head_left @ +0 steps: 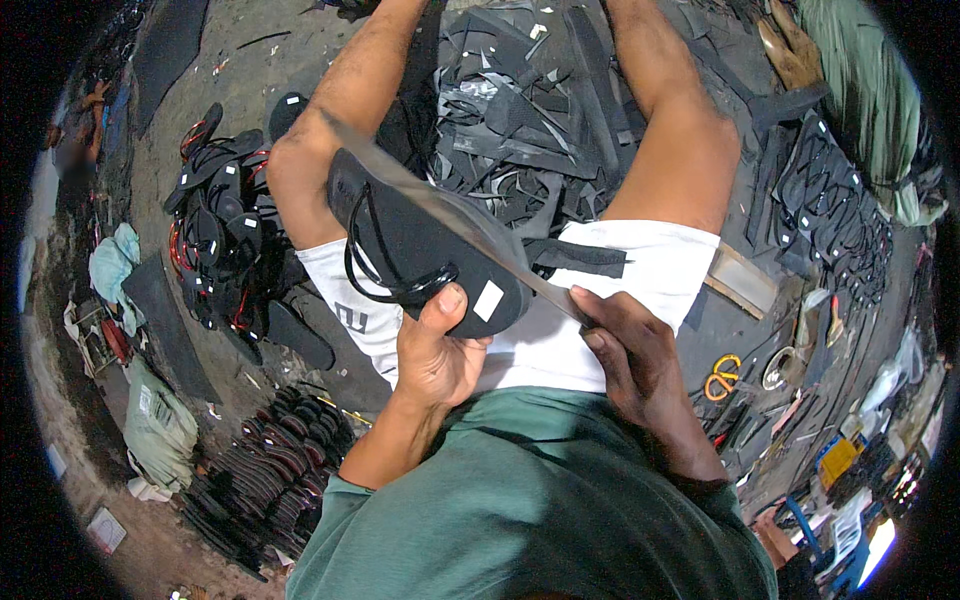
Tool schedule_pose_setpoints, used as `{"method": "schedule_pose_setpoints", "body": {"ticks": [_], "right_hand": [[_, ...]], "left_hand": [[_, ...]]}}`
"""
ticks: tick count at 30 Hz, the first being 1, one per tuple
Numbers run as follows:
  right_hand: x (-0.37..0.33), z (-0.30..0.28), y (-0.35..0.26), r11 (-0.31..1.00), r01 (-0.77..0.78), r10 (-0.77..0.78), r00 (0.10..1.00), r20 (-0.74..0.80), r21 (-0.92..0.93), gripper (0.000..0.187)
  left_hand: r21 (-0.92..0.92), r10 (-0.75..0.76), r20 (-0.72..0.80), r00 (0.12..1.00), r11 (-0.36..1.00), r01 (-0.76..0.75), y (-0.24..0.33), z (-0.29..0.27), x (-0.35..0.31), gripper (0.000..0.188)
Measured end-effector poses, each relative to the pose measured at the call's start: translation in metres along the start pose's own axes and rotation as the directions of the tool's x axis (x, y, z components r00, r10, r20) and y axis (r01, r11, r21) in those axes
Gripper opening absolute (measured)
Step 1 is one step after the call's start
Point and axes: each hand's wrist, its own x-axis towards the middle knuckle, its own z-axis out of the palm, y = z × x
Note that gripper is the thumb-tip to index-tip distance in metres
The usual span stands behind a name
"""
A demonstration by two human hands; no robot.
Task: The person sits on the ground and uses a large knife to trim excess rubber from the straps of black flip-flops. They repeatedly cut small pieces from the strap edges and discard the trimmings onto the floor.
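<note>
My left hand (435,355) grips a black flip-flop (420,245) by its heel end, thumb on top beside a white sticker (489,300). The sandal is tilted above my lap, with its black straps upward. In my right hand (635,355) is a long-bladed knife (484,228), fingers closed round its near end. The blade lies along the flip-flop's right edge and reaches past the toe. A narrow black rubber strip (590,260) lies over my white shorts (650,255), next to the blade; whether it is joined to the sole I cannot tell.
Black rubber offcuts (520,125) cover the floor between my legs. Piled flip-flops (225,215) lie at left, with stacked soles (275,465) nearer me. Black straps (825,205) are heaped at right. Orange-handled scissors (722,378) lie by a wooden block (742,282).
</note>
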Motion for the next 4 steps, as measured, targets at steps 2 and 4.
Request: {"method": "schedule_pose_setpoints", "body": {"ticks": [2,4], "right_hand": [[0.008,0.002,-0.002,0.999,-0.005,0.004,0.999,0.033,0.041,0.048],[0.016,0.002,-0.007,1.0,-0.019,0.018,0.997,0.07,0.014,0.049]], "left_hand": [[-0.011,-0.011,-0.033,0.999,1.0,0.011,0.0,-0.002,-0.002,0.051],[-0.016,-0.01,-0.058,0.998,1.0,0.009,0.001,-0.002,-0.004,0.057]]}}
